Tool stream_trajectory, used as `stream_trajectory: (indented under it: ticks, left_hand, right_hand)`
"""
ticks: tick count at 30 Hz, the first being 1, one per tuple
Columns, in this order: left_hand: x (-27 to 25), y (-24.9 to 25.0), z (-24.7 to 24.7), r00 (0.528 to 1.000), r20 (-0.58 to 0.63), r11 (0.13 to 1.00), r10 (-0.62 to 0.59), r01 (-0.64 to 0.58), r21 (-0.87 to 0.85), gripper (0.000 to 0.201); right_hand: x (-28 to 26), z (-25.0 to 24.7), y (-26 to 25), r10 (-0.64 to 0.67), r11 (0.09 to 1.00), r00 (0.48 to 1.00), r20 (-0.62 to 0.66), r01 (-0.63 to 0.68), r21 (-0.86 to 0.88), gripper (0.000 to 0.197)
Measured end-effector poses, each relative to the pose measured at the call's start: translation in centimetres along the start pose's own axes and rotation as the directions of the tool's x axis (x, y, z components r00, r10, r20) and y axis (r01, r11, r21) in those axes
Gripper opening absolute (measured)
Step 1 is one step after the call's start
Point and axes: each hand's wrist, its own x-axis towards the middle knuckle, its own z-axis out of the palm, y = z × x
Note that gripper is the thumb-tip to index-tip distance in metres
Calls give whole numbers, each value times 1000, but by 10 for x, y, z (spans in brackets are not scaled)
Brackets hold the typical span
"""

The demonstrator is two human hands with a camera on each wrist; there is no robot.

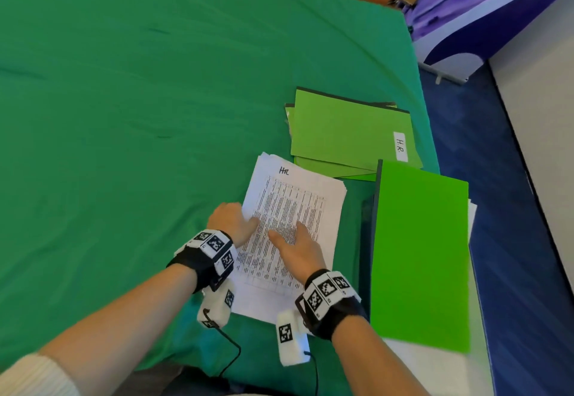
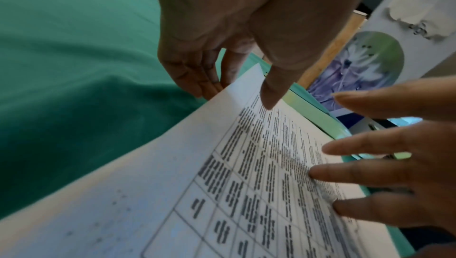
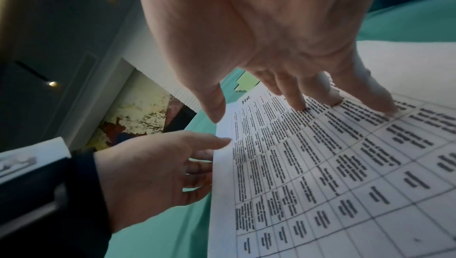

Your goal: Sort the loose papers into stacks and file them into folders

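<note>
Right hand [image 1: 302, 248] presses flat fingers [image 3: 298, 96] on the paper stack [image 1: 307, 190]; left hand [image 1: 231, 220], at nine o'clock, pinches its edge to lift.

table text on paper stack [image 1: 292, 231]: blurred, unreadable | left hand [image 1: 231, 220] fingers [image 2: 197, 78]: tips under sheet edge

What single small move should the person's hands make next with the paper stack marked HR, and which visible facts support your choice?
Probably lift the paper stack by its left edge. The left hand has fingers at that edge and its thumb on top, while the right hand lies flat on the sheet. A green folder labelled H.R. lies closed just beyond, matching the HR mark.
</note>
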Motion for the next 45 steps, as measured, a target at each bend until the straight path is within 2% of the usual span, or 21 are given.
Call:
stream_trajectory:
  ticks: [2,4,5,7,9,11,14,17,18,20,22,23,25,27,29,31,33,36,40,43,45]
  left_hand:
    - [-4,2,-3,995,-52,996,81,-84,-44,38]
    - [-13,8,-4,980,-42,955,194,-198,-220,47]
    - [-19,13,-5,972,1,916,237,-223,-333,54]
    - [-27,23,-2,944,75,865,320,-259,-430,61]
    - [-28,28,4,916,59,850,397,-342,-400,45]
    - [-25,31,7,913,30,855,407,-369,-366,33]
    - [-21,32,6,930,64,882,362,-320,-347,43]
    - [-13,27,10,923,27,885,384,-360,-295,28]
    - [-12,27,9,922,28,884,386,-361,-295,33]
    - [-13,29,9,921,96,854,377,-305,-421,35]
    - [-19,32,9,914,216,802,344,-166,-574,29]
    - [-21,32,11,913,227,797,340,-151,-585,27]
    - [-21,30,15,918,162,845,363,-251,-472,22]
    - [-20,29,17,920,108,892,376,-328,-310,27]
    - [-19,29,18,940,111,921,321,-283,-266,43]
    - [-17,28,20,960,133,940,246,-203,-276,55]
    - [-14,28,21,966,133,938,223,-176,-300,49]
    - [-14,29,21,977,105,931,187,-142,-336,49]
    - [-8,22,19,972,216,803,90,57,-593,43]
    - [-8,20,19,950,302,694,78,165,-701,50]
    - [-11,21,17,937,324,680,128,155,-717,39]
  right_hand:
    - [0,2,-3,47,998,999,-11,-46,52,84]
    - [1,4,-8,102,989,995,-21,-99,109,89]
    - [2,4,-11,113,983,993,-39,-106,151,83]
    - [5,3,-13,107,965,989,-104,-78,251,53]
    - [8,2,-11,117,943,977,-180,-52,329,38]
    - [7,2,-6,142,929,966,-217,-54,367,45]
    - [3,1,2,191,879,957,-219,-68,472,56]
    - [1,-2,8,201,872,958,-205,-79,484,47]
    - [2,-3,11,185,864,966,-183,-71,498,40]
    - [1,-3,9,141,832,983,-116,-54,553,33]
    - [2,0,10,92,869,987,-132,-15,494,38]
    - [3,2,11,74,896,986,-151,1,443,39]
    - [3,4,13,59,921,983,-173,13,389,35]
    - [1,2,11,78,927,982,-171,-8,374,30]
    - [1,2,14,99,915,981,-167,-24,402,24]
    - [-1,1,15,141,883,979,-148,-57,466,32]
    - [-1,1,16,184,845,977,-109,-101,524,40]
    - [1,3,20,194,867,972,-135,-106,487,44]
    - [5,6,25,98,931,968,-230,-7,366,41]
    - [3,0,18,55,948,973,-223,19,318,61]
    - [2,-1,13,22,941,980,-198,47,334,71]
